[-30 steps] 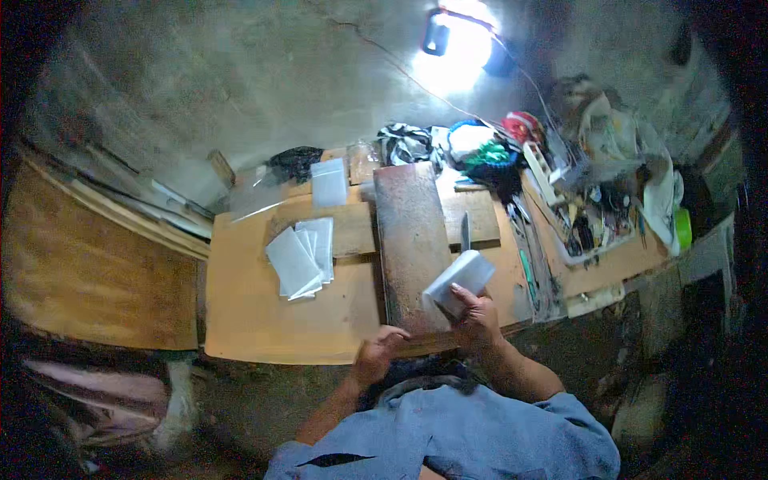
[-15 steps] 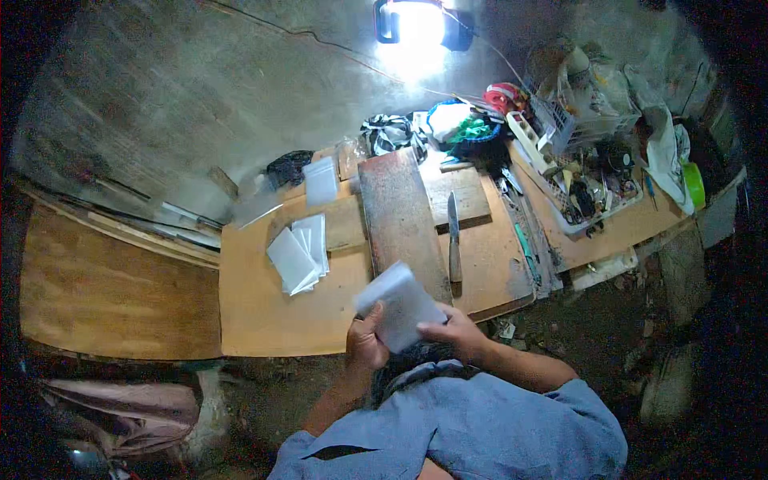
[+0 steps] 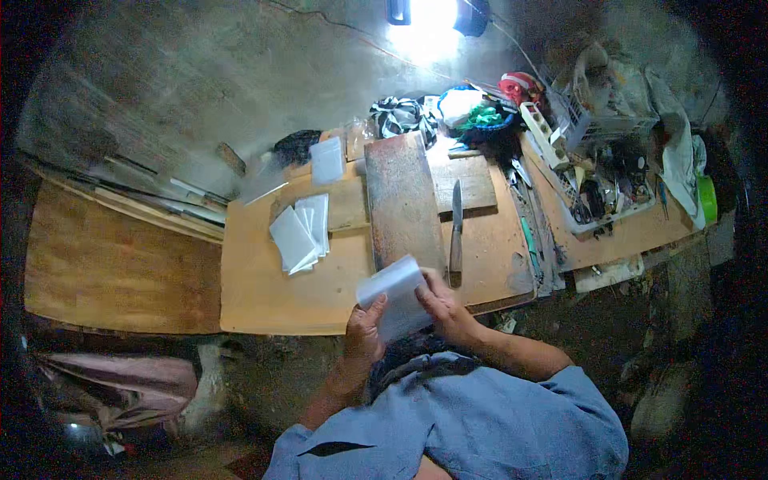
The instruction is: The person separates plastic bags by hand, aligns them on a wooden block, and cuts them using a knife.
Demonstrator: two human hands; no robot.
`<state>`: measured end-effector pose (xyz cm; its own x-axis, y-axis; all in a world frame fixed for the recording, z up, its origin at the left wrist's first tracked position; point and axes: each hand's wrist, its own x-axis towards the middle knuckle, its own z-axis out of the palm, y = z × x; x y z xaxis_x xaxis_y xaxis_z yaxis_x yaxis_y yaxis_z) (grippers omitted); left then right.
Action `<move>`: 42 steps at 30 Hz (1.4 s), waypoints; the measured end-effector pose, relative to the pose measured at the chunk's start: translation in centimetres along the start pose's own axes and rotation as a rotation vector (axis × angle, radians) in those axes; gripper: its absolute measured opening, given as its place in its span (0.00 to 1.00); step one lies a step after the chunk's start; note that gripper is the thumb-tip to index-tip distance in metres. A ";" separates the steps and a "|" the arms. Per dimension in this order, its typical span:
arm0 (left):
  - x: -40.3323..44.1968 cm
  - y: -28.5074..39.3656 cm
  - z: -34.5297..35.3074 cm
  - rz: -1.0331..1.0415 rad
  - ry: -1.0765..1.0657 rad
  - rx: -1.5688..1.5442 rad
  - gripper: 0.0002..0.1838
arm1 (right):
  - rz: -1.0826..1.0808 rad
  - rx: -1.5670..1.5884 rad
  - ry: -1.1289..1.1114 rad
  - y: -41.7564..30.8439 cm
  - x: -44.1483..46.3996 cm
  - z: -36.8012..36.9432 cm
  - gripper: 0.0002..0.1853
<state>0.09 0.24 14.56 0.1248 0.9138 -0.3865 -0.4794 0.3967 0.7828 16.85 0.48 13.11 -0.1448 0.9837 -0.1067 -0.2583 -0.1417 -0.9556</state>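
Both hands grip a stack of translucent plastic sleeves (image 3: pixel 400 308) in front of my body, at the near edge of the table. My left hand (image 3: pixel 366 330) pinches its left side, thumb on top. On the right edge, my right hand (image 3: pixel 448 310) is closed with the thumb over the upper face. The top of the stack looks curved and is slightly blurred. Several similar sleeves (image 3: pixel 301 234) lie fanned out on the table to the left, and another small stack (image 3: pixel 327 162) lies farther back.
A long worn board (image 3: pixel 404 200) lies beyond my hands. Right of it are a knife (image 3: pixel 457 228) and a wooden block (image 3: pixel 472 188). A tray of tools (image 3: pixel 612 210) and a power strip (image 3: pixel 544 136) are at the right. A bright lamp (image 3: pixel 432 20) hangs on the wall.
My right hand has moved up along the right edge of the stack. The stack has turned, and its top now bends over. The view has shifted slightly.
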 end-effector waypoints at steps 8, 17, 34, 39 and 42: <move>0.5 2.5 -1.0 -0.028 -0.042 -0.211 0.22 | -0.160 0.097 0.013 -2.5 -0.8 -2.5 0.17; 1.0 3.2 -1.5 0.005 -0.046 -0.329 0.22 | -0.624 -0.564 -0.146 -6.9 -2.3 -1.2 0.13; 2.9 2.4 -4.7 -0.198 -0.128 -0.327 0.34 | -0.367 -0.644 -0.150 -3.7 -0.1 2.2 0.10; 3.8 -1.3 -6.9 -0.253 -0.062 -0.045 0.37 | -0.414 -0.502 0.148 -3.0 1.1 1.4 0.08; 2.2 -1.7 -6.0 -0.169 -0.059 -0.010 0.25 | -0.404 -0.591 0.144 -3.2 1.7 -0.2 0.06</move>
<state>-4.05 1.10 9.47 0.2553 0.8379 -0.4824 -0.4556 0.5444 0.7044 17.59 2.66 15.93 -0.0092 0.9572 0.2894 0.3000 0.2787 -0.9123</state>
